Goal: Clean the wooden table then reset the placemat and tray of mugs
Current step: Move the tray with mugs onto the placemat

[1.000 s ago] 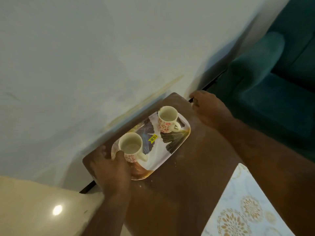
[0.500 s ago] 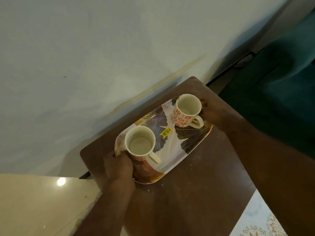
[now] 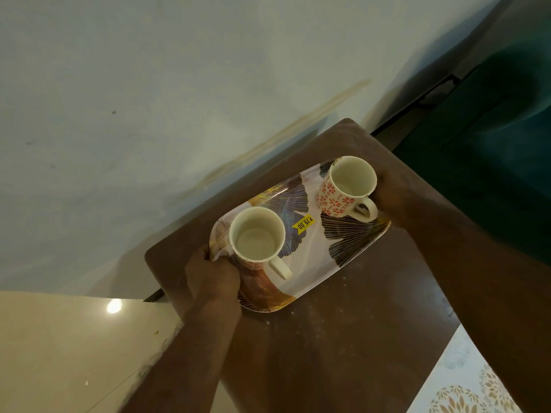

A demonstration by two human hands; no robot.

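Observation:
A patterned tray (image 3: 343,245) with dark leaf prints and a yellow price sticker sits over the far end of the brown wooden table (image 3: 343,338). Two cream mugs stand on it: one (image 3: 258,238) near the left end, another with red flowers (image 3: 347,186) near the right end. My left hand (image 3: 213,275) grips the tray's left end. My right hand (image 3: 393,192) holds the right end, partly hidden behind the flowered mug. White specks dot the table surface near the tray. A corner of the pale patterned placemat (image 3: 465,383) lies at the bottom right.
A pale wall (image 3: 179,84) runs right behind the table. A dark teal sofa (image 3: 492,144) stands to the right. Glossy beige floor (image 3: 59,353) shows at the lower left.
My right hand moved from the table's far corner onto the tray's right end. Both hands now hold the tray, which appears raised and closer to me.

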